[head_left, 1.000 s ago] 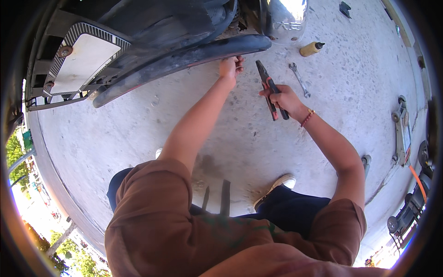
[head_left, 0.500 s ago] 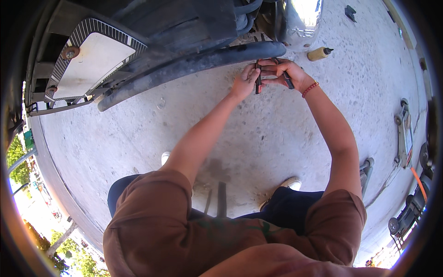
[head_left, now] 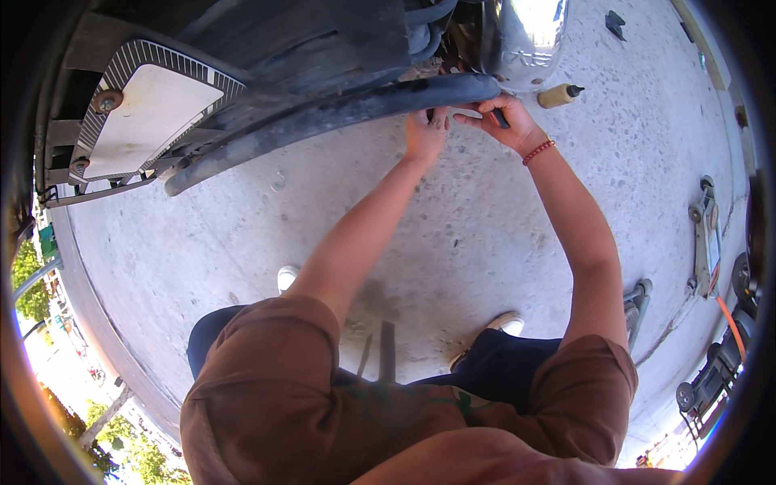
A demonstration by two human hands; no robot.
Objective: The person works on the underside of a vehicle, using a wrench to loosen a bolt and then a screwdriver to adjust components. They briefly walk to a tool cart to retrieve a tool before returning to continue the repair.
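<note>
A thick dark tube [head_left: 323, 118] runs along the lower edge of a vehicle's black underside [head_left: 323, 48]. Just beneath its right part is my left hand [head_left: 426, 136], its fingers curled up and partly hidden by the tube; what they hold does not show. My right hand [head_left: 517, 129], with a red bracelet at the wrist, is closed around a tool with a dark handle [head_left: 501, 119] close to the tube's right end. The working end of that tool is out of sight. A yellowish bottle with a black tip [head_left: 556, 97] stands or lies right of my right hand.
A shiny metal part [head_left: 529, 40] hangs above the bottle. One small black piece [head_left: 615, 25] lies on the concrete floor [head_left: 323, 218] at the far right. Near the right rim are a floor jack [head_left: 707, 234], an orange hose [head_left: 730, 323] and a dark wheeled device [head_left: 715, 380].
Both hands have moved up, closer under the tube. The dark piece with red ends between them has gone from sight behind it. The view has shifted slightly.
</note>
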